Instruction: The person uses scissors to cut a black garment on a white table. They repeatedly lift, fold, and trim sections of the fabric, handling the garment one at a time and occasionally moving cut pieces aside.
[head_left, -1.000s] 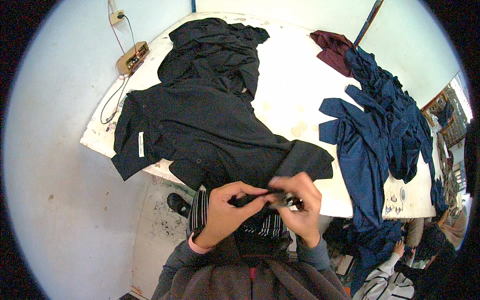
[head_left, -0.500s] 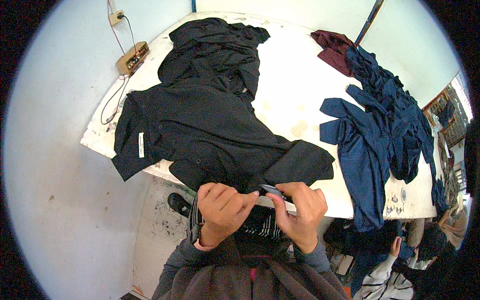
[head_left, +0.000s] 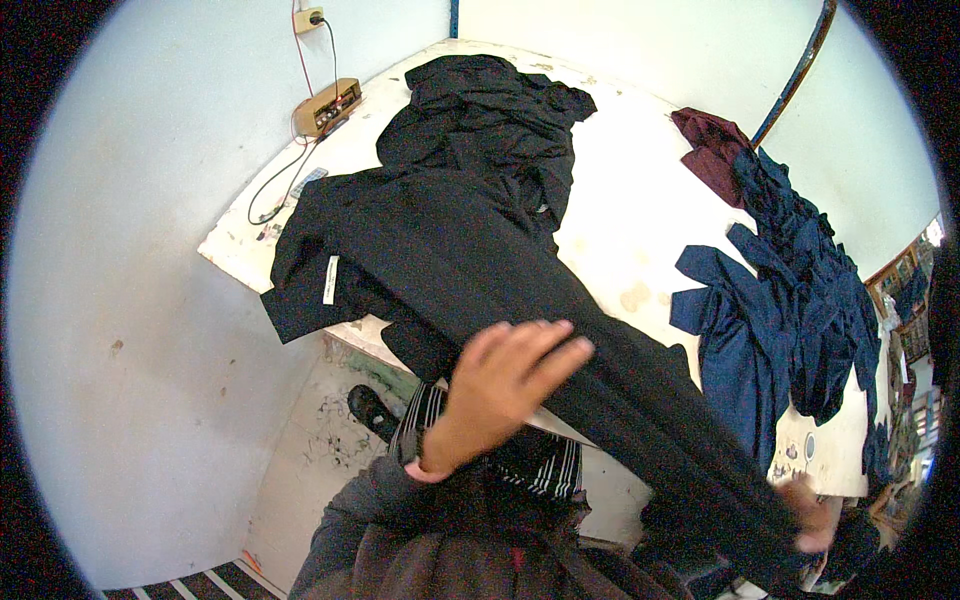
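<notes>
A black garment (head_left: pixel 460 235) lies across the white table and is drawn out in a long strip over the front edge toward the lower right. At the far end of that strip is my right hand (head_left: pixel 808 515), smeared by motion, with the cloth gathered at its fingers. My left hand (head_left: pixel 500 390) lies over the strip near the table's front edge, its fingers stretched out and the palm down. A small white label (head_left: pixel 331 280) shows on the garment's left part. The grey pointed tool seen earlier is out of sight.
More bunched black cloth (head_left: pixel 480 110) lies at the table's back. Navy garments (head_left: pixel 800 290) and a maroon one (head_left: pixel 715 160) are heaped along the right side. A brown box (head_left: pixel 328 108) with cords stands at the back left, below a wall socket (head_left: pixel 309 20).
My hands have parted. The right hand has swung to the lower right, drawing the black cloth out with it. My left hand has gone from a pinch to stretched fingers over the cloth.
</notes>
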